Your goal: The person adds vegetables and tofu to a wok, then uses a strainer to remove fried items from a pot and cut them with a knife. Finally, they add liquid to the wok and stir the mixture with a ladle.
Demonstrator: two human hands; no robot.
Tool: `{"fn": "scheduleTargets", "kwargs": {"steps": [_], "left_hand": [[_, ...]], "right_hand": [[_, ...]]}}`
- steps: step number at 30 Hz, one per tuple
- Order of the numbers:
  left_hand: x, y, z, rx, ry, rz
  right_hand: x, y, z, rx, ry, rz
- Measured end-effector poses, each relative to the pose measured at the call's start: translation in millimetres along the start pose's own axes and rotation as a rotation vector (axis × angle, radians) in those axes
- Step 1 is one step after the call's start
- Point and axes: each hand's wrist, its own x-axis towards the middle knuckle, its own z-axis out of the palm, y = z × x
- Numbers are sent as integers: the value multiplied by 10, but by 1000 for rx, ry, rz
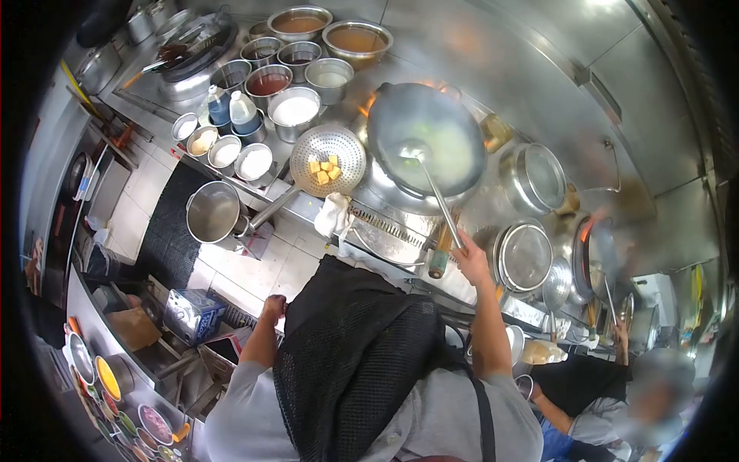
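My right hand (469, 258) grips the long handle of a metal ladle (416, 151). The ladle's bowl rests in a large wok (462, 123) holding pale liquid with green bits, and flames show at the wok's rim. My left hand (273, 306) hangs at my side over the floor, fingers curled, with nothing visible in it. Left of the wok a perforated strainer (304, 150) holds several yellow cubes (325, 170). A white cloth (332, 214) lies on the stove's front edge below the strainer.
Several metal bowls of sauces and powders (292, 108) and two squeeze bottles (231, 110) stand left of the wok. An empty pot (213, 212) sits lower left. Lidded pots (525, 256) stand to the right. A co-worker (608, 400) works a second wok (596, 250).
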Motion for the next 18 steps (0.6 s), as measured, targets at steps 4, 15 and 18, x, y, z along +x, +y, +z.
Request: {"fn": "scheduleTargets", "kwargs": {"steps": [4,15,18], "left_hand": [[152,577,20,-493,125,-358],[245,750,115,-400,112,-418],[179,619,135,-369,112,-402]], "right_hand": [[-307,65,-282,-275,183,-307],[-1019,-727,-1201,-642,334,-119],[-1057,-896,-1368,-589,260,4]]}}
